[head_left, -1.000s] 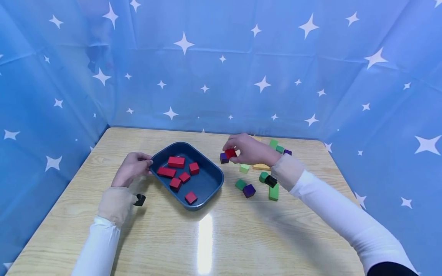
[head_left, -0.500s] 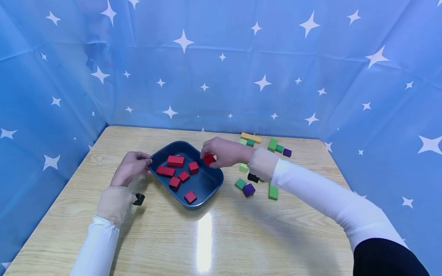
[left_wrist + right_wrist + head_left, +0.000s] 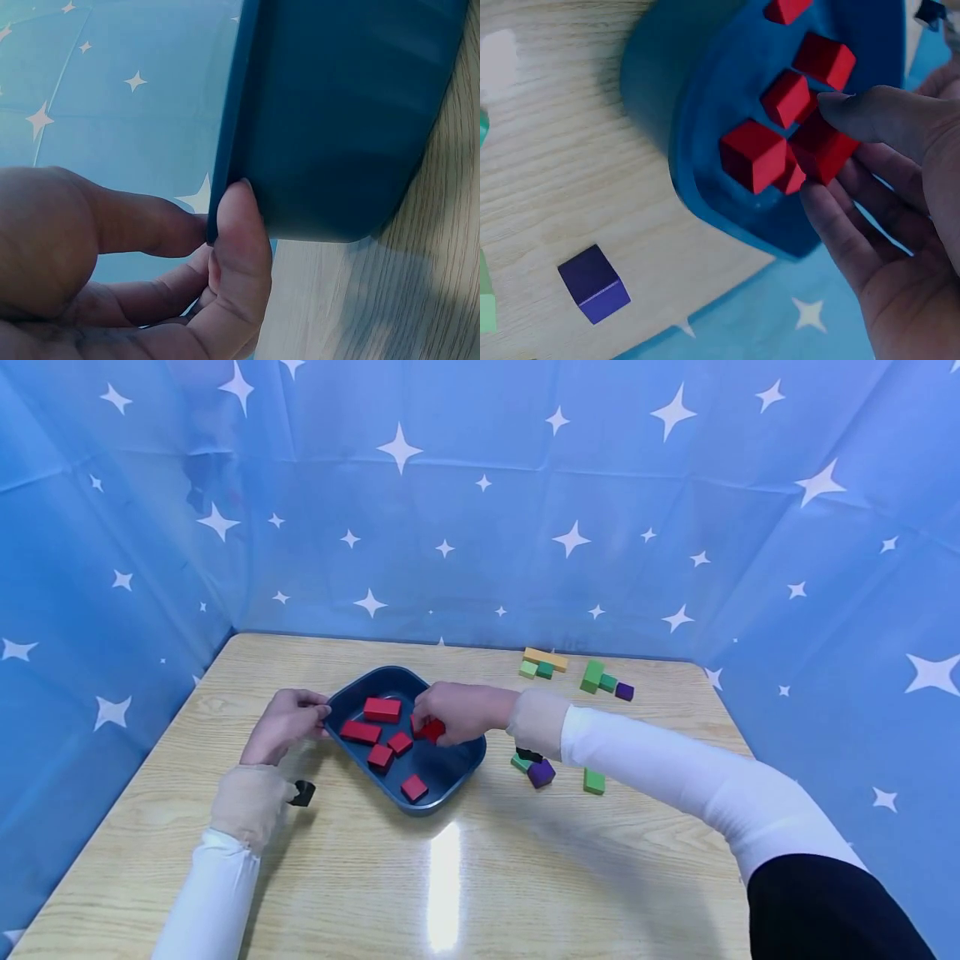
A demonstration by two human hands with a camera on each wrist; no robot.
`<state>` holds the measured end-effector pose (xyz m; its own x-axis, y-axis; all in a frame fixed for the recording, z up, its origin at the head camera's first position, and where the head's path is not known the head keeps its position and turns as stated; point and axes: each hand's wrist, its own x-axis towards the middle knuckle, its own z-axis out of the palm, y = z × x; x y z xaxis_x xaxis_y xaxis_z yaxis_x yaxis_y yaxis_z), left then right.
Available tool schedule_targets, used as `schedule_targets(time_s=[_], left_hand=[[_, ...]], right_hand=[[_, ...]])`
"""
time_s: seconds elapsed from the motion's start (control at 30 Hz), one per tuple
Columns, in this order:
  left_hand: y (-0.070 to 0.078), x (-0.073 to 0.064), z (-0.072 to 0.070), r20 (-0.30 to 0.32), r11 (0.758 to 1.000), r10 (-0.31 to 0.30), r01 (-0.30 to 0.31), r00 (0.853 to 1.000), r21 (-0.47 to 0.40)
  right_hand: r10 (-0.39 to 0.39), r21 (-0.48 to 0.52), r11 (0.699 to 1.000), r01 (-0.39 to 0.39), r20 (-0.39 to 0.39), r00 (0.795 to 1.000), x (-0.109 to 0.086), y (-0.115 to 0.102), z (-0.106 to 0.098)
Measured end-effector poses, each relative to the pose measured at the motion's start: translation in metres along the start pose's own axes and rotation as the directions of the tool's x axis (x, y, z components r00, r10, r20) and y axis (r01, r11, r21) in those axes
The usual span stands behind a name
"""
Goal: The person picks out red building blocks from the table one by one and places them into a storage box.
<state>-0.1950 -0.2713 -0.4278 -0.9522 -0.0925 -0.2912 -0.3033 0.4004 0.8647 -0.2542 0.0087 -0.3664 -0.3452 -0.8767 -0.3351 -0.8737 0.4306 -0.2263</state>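
Note:
My left hand [image 3: 288, 724] pinches the rim of a dark blue plastic bin [image 3: 450, 777], thumb on one side and fingers on the other, as the left wrist view shows up close. My right hand [image 3: 461, 712] reaches over the bin's right part. Between its thumb and fingers is a red block [image 3: 825, 150]. Right beside that block in the right wrist view appears a red cube [image 3: 754, 156]. Several other red blocks lie inside the bin, among them a long one [image 3: 382, 710] and a small cube [image 3: 414, 789].
Right of the bin on the wooden table [image 3: 337, 877] lie a purple cube [image 3: 541, 773], a green block [image 3: 594, 780] and an orange bar [image 3: 545, 658]. Another purple cube [image 3: 594, 283] shows near the bin in the right wrist view. A starry blue curtain [image 3: 480, 510] hangs behind.
My right hand has carried a red block leftward from among the loose blocks, and then down into the bin. The left hand has stayed on the bin's rim.

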Motion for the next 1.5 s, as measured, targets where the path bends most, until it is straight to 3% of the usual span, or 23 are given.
schedule_targets(time_s=[0.57, 0.87, 1.5], left_hand=[[-0.001, 0.0, -0.001, 0.005, 1.0, 0.0, 0.0, 1.0, -0.004], [-0.001, 0.001, -0.001, 0.003, 1.0, 0.0, 0.0, 1.0, 0.0], [0.0, 0.002, 0.001, -0.003, 1.0, 0.01, -0.01, 1.0, -0.005]], right_hand=[[0.042, -0.035, 0.999, -0.038, 0.127, 0.991, 0.022, -0.006, 0.028], [0.051, -0.036, 0.998, -0.046, 0.132, 0.99, 0.024, -0.006, 0.043], [0.053, -0.025, 0.998, -0.05, 0.13, 0.99, 0.024, -0.002, 0.051]])
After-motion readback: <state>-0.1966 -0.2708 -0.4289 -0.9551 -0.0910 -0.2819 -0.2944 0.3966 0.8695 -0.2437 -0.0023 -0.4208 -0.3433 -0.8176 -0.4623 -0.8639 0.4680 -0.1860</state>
